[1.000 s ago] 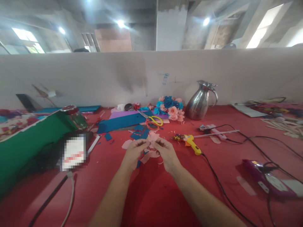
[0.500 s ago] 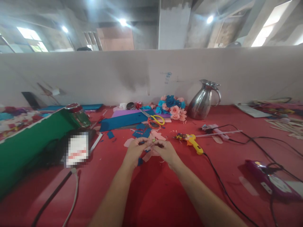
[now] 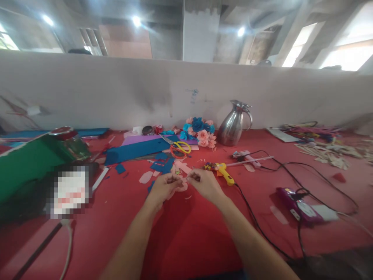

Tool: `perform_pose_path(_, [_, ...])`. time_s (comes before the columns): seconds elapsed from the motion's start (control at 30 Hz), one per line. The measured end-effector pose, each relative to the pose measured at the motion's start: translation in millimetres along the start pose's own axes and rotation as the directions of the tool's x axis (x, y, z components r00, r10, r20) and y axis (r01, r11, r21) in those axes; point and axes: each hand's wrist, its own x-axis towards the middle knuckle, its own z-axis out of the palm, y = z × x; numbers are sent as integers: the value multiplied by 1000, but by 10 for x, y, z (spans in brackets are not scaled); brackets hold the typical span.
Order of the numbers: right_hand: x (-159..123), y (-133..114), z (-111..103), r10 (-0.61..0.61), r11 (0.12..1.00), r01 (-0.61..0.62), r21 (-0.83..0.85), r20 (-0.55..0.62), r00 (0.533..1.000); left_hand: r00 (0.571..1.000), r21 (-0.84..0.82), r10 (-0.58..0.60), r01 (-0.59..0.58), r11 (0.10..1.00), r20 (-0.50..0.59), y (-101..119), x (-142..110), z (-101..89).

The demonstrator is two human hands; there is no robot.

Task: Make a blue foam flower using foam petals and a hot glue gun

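My left hand (image 3: 166,187) and my right hand (image 3: 205,184) meet fingertip to fingertip over the table, both in a pinch. What they hold between them is too small to make out. Just beyond and beneath the fingers lie pink paper pieces (image 3: 145,177) and blue paper scraps (image 3: 163,166). A yellow hot glue gun (image 3: 223,172) rests to the right of my right hand, its nozzle end close to that hand. Behind the scraps, scissors (image 3: 183,147) with yellow and orange handles lie on blue paper sheets (image 3: 136,149).
Pink and blue paper flowers (image 3: 201,132) sit at the back beside a steel jug (image 3: 232,126). A lidded jar (image 3: 72,144) and green board (image 3: 35,167) stand left. To the right are a purple power strip (image 3: 303,208), black cables (image 3: 253,217) and pale strips (image 3: 323,153).
The camera view has turned to the right, so the table's things appear further left. Both hands remain close together, fingertips still pinched, with a slightly wider gap between the hands.
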Motion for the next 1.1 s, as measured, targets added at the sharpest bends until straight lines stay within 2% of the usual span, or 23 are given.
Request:
perform_pose_path(0.17, [-119,123,-205,5,988,-2,-157,19,1000,998,99,-4,-3,995,62,-28,-14,94])
perform_pose_path(0.23, [-131,282,-368,10,948,-39,-316,-95,995,997,136,-54,46,990,55,-42,-15,111])
perform_pose_path(0.3, [-125,483,-563,9,839,-144,-525,-250,968,992,186,-103,89,978,66,-67,-14,123])
perform_pose_path(0.33, [-117,587,-658,58,781,-236,-578,-309,949,991,211,-105,86,974,81,-84,-11,128])
perform_pose_path(0.4, [-90,771,-813,202,735,-359,-576,-319,926,989,250,-64,30,968,130,-126,0,134])
perform_pose_path(0.5, [-30,931,-924,349,796,-409,-447,-213,913,982,323,6,-68,944,190,-187,30,137])
perform_pose_path(0.6, [22,946,-920,399,826,-440,-352,-186,898,981,436,40,-121,892,189,-232,65,132])
perform_pose_path(0.7, [-7,852,-892,418,856,-447,-261,-160,894,981,462,62,-141,875,184,-273,93,125])
perform_pose_path(0.77, [-80,740,-890,400,908,-411,-82,-123,908,978,433,85,-162,887,192,-301,104,121])
perform_pose_path(0.8, [-124,673,-895,377,924,-368,105,-82,922,976,413,95,-170,895,195,-313,107,121])
perform_pose_path(0.87, [-200,528,-906,335,839,-307,449,19,942,977,371,95,-163,914,193,-332,108,121])
perform_pose_path(0.93, [-234,394,-897,316,708,-315,632,115,942,980,348,68,-131,928,189,-339,106,122])
perform_pose_path(1.0, [-227,299,-857,342,607,-367,705,185,921,982,347,37,-100,932,183,-333,101,124])
perform_pose_path(1.03, [-219,269,-828,361,583,-383,717,194,912,984,354,24,-86,931,176,-327,98,125])
perform_pose_path(1.1, [-217,243,-773,381,600,-379,705,165,910,988,376,13,-71,924,155,-310,89,126])
